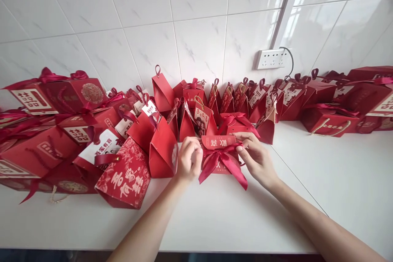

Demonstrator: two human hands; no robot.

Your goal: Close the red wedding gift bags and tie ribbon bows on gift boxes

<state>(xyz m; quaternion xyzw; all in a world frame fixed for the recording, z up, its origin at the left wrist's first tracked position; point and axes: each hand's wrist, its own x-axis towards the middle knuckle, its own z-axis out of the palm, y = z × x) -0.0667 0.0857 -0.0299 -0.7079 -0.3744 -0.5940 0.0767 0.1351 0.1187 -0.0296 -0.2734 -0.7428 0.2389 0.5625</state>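
Observation:
A small red gift box (218, 142) with a dark red ribbon bow (222, 163) stands on the white counter (215, 217) in front of me. My left hand (189, 158) is curled against the box's left side, fingers pinched at the ribbon. On the box's right side, my right hand (256, 156) has its fingertips closed on the bow's right loop and the box's top edge. Ribbon tails hang down over the box's front.
Many red gift boxes and bags line the tiled wall, among them a patterned bag (125, 178) at left, a plain red pouch (162, 149) beside my left hand, and large boxes (330, 118) at right. A wall socket (272, 58) sits above.

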